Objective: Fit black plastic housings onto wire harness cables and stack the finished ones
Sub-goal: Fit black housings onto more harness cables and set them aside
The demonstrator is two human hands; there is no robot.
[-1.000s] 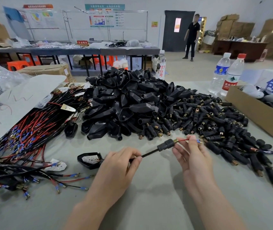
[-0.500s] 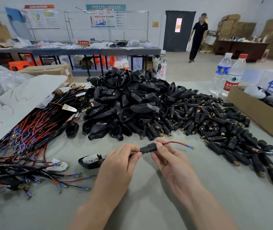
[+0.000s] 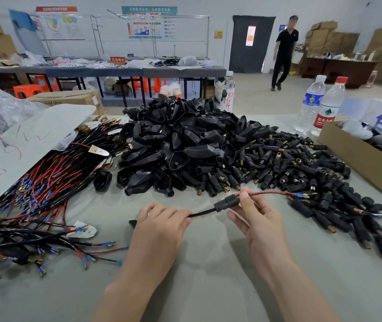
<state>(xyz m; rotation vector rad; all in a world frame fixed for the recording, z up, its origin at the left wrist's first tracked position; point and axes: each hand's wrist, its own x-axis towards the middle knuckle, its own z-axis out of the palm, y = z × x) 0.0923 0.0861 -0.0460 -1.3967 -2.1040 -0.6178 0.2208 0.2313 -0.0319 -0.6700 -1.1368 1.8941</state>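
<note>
A black harness cable (image 3: 202, 213) runs between my hands, with a small black barrel connector (image 3: 226, 202) threaded on it. My left hand (image 3: 162, 225) grips the black cable just left of centre. My right hand (image 3: 256, 219) pinches the red and black wires (image 3: 276, 193) right beside the connector; their blue-tipped terminals point right. A large heap of black plastic housings (image 3: 180, 147) lies behind my hands. Loose barrel connectors (image 3: 301, 168) spread to its right. One housing (image 3: 132, 223) peeks out from under my left hand.
A bundle of red and black harness cables (image 3: 46, 189) covers the left of the grey table (image 3: 208, 287). White board (image 3: 22, 147) lies at far left. Two water bottles (image 3: 320, 105) and a cardboard box (image 3: 357, 159) stand at right. A person (image 3: 284, 52) walks in the background.
My hands drew apart again along the cable. The connector now sits clear of my left hand, and the red wire stretches farther right.
</note>
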